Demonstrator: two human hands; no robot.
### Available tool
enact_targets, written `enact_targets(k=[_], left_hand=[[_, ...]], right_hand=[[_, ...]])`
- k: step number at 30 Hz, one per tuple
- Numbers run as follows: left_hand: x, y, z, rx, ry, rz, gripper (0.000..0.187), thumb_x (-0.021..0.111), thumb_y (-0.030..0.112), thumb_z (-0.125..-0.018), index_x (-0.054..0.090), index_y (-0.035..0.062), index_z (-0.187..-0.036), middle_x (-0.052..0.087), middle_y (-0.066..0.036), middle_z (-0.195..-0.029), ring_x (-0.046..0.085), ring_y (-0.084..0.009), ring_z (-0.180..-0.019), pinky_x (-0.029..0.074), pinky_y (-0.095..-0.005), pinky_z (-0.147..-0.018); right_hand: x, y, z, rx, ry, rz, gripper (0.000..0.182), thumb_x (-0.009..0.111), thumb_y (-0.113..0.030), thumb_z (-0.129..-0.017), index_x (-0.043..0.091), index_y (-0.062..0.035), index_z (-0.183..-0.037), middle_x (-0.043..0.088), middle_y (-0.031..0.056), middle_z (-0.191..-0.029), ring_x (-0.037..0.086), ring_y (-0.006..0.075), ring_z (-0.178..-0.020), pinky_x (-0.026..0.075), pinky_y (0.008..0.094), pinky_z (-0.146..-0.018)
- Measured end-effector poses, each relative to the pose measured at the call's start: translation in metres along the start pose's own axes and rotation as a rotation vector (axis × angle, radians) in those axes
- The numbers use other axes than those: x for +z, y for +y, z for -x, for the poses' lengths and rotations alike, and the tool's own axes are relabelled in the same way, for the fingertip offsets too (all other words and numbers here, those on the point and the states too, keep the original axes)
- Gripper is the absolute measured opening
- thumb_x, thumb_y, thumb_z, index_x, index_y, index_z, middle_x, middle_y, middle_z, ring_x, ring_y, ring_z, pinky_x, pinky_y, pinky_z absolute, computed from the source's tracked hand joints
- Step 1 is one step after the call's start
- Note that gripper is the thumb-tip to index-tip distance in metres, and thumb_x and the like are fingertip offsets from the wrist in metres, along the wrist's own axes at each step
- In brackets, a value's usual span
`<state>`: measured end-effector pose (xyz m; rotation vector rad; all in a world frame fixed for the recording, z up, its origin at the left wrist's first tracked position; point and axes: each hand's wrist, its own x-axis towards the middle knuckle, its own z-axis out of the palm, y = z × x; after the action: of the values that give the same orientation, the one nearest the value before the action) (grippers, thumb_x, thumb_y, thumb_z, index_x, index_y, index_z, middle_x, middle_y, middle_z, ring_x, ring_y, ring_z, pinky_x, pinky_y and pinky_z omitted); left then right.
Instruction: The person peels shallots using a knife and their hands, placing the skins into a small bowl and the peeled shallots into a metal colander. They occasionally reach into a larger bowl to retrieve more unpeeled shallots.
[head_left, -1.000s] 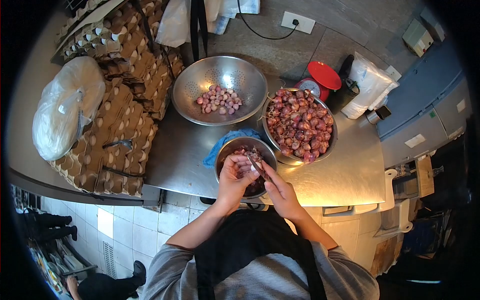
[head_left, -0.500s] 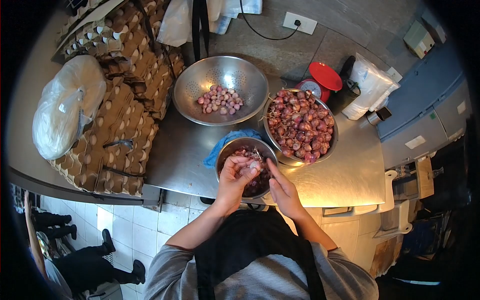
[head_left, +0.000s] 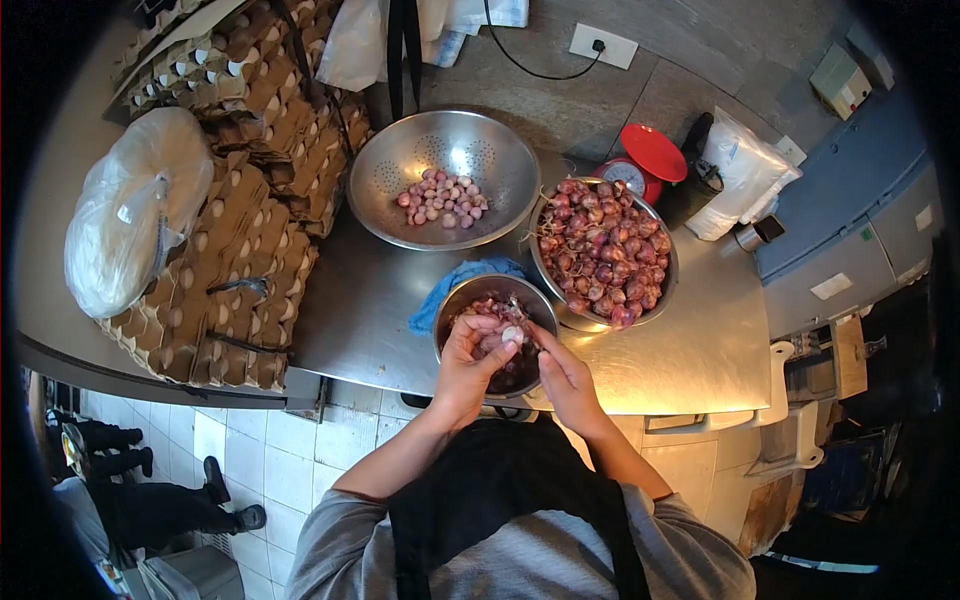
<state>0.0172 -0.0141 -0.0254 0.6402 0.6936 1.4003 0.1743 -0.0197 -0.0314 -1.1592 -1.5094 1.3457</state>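
Note:
Over a small steel bowl (head_left: 446,297), my left hand (head_left: 468,366) pinches a pale, peeled-looking shallot (head_left: 512,334) between thumb and fingers. My right hand (head_left: 566,378) is close beside it, fingers bent towards the shallot; whether they grip anything is hidden. Dark reddish skins (head_left: 515,378) lie in the bowl under my hands. Behind, a steel colander (head_left: 505,150) holds several peeled pinkish shallots (head_left: 441,200). To its right, a large bowl (head_left: 672,283) is heaped with unpeeled red shallots (head_left: 605,245).
Egg trays (head_left: 235,275) and a filled plastic bag (head_left: 135,210) stand left. A blue cloth (head_left: 440,290) touches the small bowl. A red scale (head_left: 653,152) and white bags (head_left: 745,165) are at the back right. Another person's legs (head_left: 165,505) show lower left.
My right fingers have come nearer to the shallot in my left hand. At lower left, the other person has shifted, and a grey bin shows more.

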Motion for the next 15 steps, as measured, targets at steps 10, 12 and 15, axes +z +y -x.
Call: enact_targets(k=[10, 12, 15], left_hand=[[-0.002, 0.002, -0.003, 0.058, -0.007, -0.058, 0.030, 0.058, -0.006, -0.078, 0.045, 0.0071, -0.101, 0.054, -0.007, -0.101, 0.052, -0.0136, -0.096, 0.043, -0.0264, -0.085], [-0.002, 0.002, -0.004, 0.101, -0.007, -0.121, 0.032, 0.058, -0.007, -0.077, 0.044, 0.0067, -0.102, 0.054, -0.007, -0.102, 0.051, -0.0138, -0.096, 0.042, -0.0266, -0.085], [-0.003, 0.001, -0.004, 0.128, -0.030, -0.164, 0.035, 0.058, -0.008, -0.076, 0.043, 0.0062, -0.104, 0.054, -0.007, -0.103, 0.051, -0.0140, -0.096, 0.041, -0.0270, -0.086]], right_hand=[[-0.003, -0.020, 0.000, -0.036, -0.052, 0.005, 0.041, 0.041, -0.016, -0.092, 0.036, -0.0047, -0.130, 0.043, 0.0134, -0.129, 0.041, 0.0187, -0.118, 0.030, 0.0265, -0.096], [0.000, -0.022, 0.001, -0.078, -0.093, 0.056, 0.041, 0.041, -0.016, -0.092, 0.036, -0.0044, -0.130, 0.042, 0.0131, -0.130, 0.040, 0.0192, -0.119, 0.029, 0.0267, -0.097], [0.001, -0.026, -0.001, -0.132, -0.105, 0.158, 0.041, 0.041, -0.016, -0.091, 0.036, -0.0035, -0.130, 0.042, 0.0135, -0.130, 0.040, 0.0203, -0.119, 0.029, 0.0271, -0.097]])
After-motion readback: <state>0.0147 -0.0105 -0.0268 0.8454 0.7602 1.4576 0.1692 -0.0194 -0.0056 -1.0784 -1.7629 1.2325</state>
